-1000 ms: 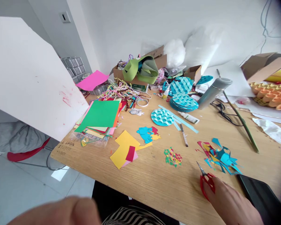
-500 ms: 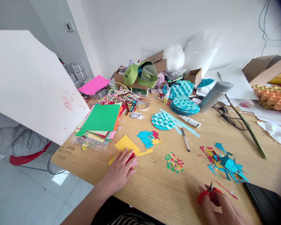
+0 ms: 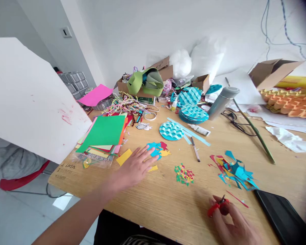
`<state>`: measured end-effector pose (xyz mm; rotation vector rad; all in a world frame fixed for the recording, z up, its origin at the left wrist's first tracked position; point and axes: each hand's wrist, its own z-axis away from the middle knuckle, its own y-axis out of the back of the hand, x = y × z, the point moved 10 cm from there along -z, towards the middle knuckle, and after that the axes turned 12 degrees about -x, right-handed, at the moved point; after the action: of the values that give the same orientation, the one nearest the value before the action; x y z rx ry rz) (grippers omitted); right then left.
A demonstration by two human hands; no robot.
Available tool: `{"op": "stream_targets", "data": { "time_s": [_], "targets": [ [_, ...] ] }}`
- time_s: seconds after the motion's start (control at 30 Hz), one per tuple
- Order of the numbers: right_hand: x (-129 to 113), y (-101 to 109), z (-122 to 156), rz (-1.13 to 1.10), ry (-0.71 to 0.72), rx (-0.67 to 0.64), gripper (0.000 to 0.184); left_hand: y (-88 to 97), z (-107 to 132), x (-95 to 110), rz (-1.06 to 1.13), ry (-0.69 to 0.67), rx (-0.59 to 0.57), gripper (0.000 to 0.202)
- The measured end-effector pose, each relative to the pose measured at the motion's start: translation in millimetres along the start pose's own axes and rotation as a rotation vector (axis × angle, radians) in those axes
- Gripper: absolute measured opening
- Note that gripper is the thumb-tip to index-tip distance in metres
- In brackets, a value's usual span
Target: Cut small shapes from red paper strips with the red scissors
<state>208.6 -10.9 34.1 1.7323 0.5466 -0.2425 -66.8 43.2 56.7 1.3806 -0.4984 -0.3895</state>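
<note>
I've got my left hand [image 3: 136,166] pressed flat, fingers spread and loose, on the yellow paper [image 3: 124,157] just left of the small scrap pile [image 3: 184,173]. My right hand [image 3: 234,226] sits nearer me, right of that pile, fingers curled around the handles of the red scissors [image 3: 217,206].

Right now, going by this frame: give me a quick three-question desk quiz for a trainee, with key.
1. True or false: the right hand holds red scissors.
2. Which colour is the top sheet of the paper stack? A pink, B green, C blue.
3. What colour is the paper under the left hand?
Key: 1 true; 2 B; 3 yellow.
</note>
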Motion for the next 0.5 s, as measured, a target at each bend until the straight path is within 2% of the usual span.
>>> {"op": "stream_targets", "data": {
  "time_s": [0.07, 0.2, 0.33, 0.5],
  "targets": [
    [-1.8, 2.0, -0.3, 0.005, 0.036, 0.038, 0.031, -2.8, -31.5, -0.2, 0.001, -0.054, -0.036, 0.046],
    [0.9, 1.1, 0.8, 0.000, 0.033, 0.063, 0.032, -33.7, -75.7, -12.9, 0.024, -0.088, -0.207, 0.057],
    [5.7, -4.2, 1.2, 0.000, 0.017, 0.025, 0.030, -56.7, -90.8, -27.9, 0.038, -0.101, -0.283, 0.060],
    [8.1, -3.8, -0.5, -0.013, 0.044, 0.034, 0.031, -53.3, -97.6, -51.8, 0.038, -0.035, -0.236, 0.056]
  ]
}}
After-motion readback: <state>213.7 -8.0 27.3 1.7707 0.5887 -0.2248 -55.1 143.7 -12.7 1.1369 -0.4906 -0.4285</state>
